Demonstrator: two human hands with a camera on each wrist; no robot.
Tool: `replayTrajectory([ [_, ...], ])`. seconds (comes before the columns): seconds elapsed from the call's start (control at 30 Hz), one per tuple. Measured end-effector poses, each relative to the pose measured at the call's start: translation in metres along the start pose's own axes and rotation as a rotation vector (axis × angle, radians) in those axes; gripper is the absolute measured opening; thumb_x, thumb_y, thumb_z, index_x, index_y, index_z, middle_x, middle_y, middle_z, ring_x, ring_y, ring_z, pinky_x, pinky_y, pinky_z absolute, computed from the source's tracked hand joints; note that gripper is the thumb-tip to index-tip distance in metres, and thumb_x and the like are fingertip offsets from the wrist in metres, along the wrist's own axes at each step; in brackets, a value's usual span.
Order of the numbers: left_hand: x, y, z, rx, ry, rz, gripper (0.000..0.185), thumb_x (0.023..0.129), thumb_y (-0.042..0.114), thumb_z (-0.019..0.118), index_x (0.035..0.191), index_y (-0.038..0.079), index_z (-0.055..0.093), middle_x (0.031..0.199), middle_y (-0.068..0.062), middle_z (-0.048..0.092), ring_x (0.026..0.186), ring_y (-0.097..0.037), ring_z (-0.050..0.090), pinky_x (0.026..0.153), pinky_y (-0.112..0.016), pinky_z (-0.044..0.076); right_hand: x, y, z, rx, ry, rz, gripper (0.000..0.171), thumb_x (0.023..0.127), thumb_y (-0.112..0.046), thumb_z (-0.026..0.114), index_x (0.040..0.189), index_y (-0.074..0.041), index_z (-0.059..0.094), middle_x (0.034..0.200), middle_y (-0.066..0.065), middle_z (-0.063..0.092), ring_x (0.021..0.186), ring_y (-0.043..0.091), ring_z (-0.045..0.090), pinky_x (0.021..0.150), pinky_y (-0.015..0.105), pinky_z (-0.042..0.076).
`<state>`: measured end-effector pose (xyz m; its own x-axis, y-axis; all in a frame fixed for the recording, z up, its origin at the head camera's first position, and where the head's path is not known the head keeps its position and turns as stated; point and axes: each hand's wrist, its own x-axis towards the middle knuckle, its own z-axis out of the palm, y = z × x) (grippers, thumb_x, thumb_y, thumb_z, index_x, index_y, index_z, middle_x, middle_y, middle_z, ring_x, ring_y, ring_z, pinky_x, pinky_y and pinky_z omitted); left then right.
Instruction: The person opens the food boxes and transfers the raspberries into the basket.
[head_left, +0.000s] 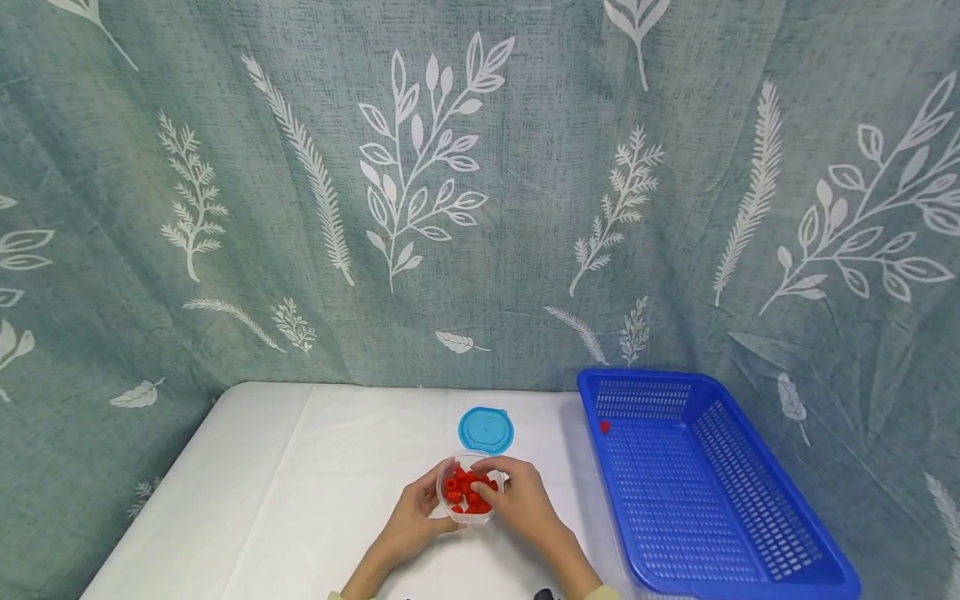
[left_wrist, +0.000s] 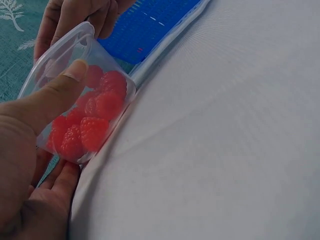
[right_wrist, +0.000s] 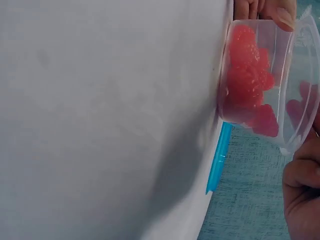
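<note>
My left hand [head_left: 411, 521] grips a clear plastic tub [head_left: 474, 517] from its left side, thumb on the near wall and fingers underneath, as the left wrist view shows. Several red raspberries [left_wrist: 110, 102] lie in the tub, which looks tilted in that view. From the right, my right hand [head_left: 527, 502] reaches over the rim, its thumb and index finger down among the fruit. I cannot tell whether these fingers pinch a raspberry. Just beyond the tub, a round blue lid [head_left: 486, 430] lies on the white tabletop [head_left: 352, 467].
On the right stands a large blue plastic basket [head_left: 682, 508] with slotted walls. One small red piece [head_left: 604, 427], raspberry-coloured, sits inside it near the far left corner. A green leaf-patterned curtain [head_left: 525, 208] hangs behind the table.
</note>
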<state>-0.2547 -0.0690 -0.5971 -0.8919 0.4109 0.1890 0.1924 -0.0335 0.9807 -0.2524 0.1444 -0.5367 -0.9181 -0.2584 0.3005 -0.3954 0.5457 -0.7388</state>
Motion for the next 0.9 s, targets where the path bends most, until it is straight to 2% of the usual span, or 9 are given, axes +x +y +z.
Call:
replayTrajectory([
  [0.13, 0.000, 0.000, 0.000, 0.000, 0.000, -0.006, 0.091, 0.082, 0.005, 0.083, 0.158, 0.005, 0.034, 0.158, -0.017, 0.043, 0.149, -0.034, 0.036, 0.118, -0.026, 0.035, 0.003, -0.004, -0.001, -0.121, -0.051, 0.013, 0.020, 0.085, -0.015, 0.082, 0.105, -0.014, 0.078, 0.102, -0.004, 0.078, 0.089, 0.015, 0.067, 0.074, 0.030, 0.060],
  [0.2, 0.000, 0.000, 0.000, -0.002, 0.000, -0.005, 0.091, 0.082, 0.004, 0.083, 0.158, 0.005, 0.034, 0.158, -0.017, 0.043, 0.149, -0.034, 0.035, 0.118, -0.025, 0.035, 0.004, -0.005, -0.002, -0.165, -0.073, 0.028, 0.021, 0.085, -0.017, 0.083, 0.105, -0.015, 0.078, 0.103, -0.005, 0.078, 0.097, 0.018, 0.070, 0.084, 0.038, 0.062],
  [0.27, 0.000, -0.001, 0.000, -0.004, -0.002, -0.001, 0.091, 0.082, 0.004, 0.083, 0.158, 0.005, 0.033, 0.158, -0.018, 0.042, 0.149, -0.035, 0.035, 0.118, -0.024, 0.035, 0.005, -0.005, -0.002, -0.206, -0.088, 0.035, 0.022, 0.084, -0.019, 0.084, 0.105, -0.015, 0.079, 0.104, -0.005, 0.078, 0.101, 0.021, 0.071, 0.087, 0.043, 0.062],
  [0.33, 0.000, 0.000, 0.000, -0.004, -0.002, 0.001, 0.091, 0.082, 0.004, 0.083, 0.158, 0.005, 0.033, 0.158, -0.017, 0.042, 0.149, -0.034, 0.035, 0.118, -0.024, 0.035, 0.006, -0.005, -0.002, -0.240, -0.100, 0.043, 0.023, 0.084, -0.020, 0.084, 0.105, -0.016, 0.079, 0.104, -0.005, 0.078, 0.100, 0.022, 0.071, 0.086, 0.042, 0.062],
  [0.5, 0.001, 0.000, 0.000, -0.010, -0.010, 0.007, 0.091, 0.082, 0.004, 0.084, 0.158, 0.007, 0.034, 0.159, -0.015, 0.042, 0.150, -0.031, 0.035, 0.118, -0.023, 0.034, 0.007, -0.010, -0.003, -0.327, -0.137, 0.038, 0.023, 0.083, -0.021, 0.084, 0.104, -0.015, 0.079, 0.101, -0.004, 0.077, 0.088, 0.015, 0.070, 0.076, 0.031, 0.061],
  [0.73, -0.001, -0.001, -0.002, 0.007, -0.003, 0.028, 0.089, 0.082, 0.006, 0.083, 0.157, 0.008, 0.037, 0.158, -0.016, 0.043, 0.149, -0.035, 0.036, 0.117, -0.021, 0.036, 0.011, -0.024, -0.002, -0.434, -0.231, -0.013, 0.027, 0.083, -0.016, 0.084, 0.110, -0.012, 0.078, 0.100, -0.002, 0.076, 0.092, 0.018, 0.071, 0.078, 0.040, 0.062],
  [0.9, 0.000, -0.002, -0.002, 0.014, -0.018, 0.039, 0.089, 0.083, 0.007, 0.083, 0.158, 0.005, 0.034, 0.159, -0.019, 0.041, 0.149, -0.035, 0.035, 0.116, -0.018, 0.035, 0.013, -0.026, 0.004, -0.444, -0.239, 0.017, 0.024, 0.082, -0.018, 0.085, 0.105, -0.015, 0.080, 0.095, -0.003, 0.074, 0.089, 0.017, 0.068, 0.072, 0.037, 0.059],
])
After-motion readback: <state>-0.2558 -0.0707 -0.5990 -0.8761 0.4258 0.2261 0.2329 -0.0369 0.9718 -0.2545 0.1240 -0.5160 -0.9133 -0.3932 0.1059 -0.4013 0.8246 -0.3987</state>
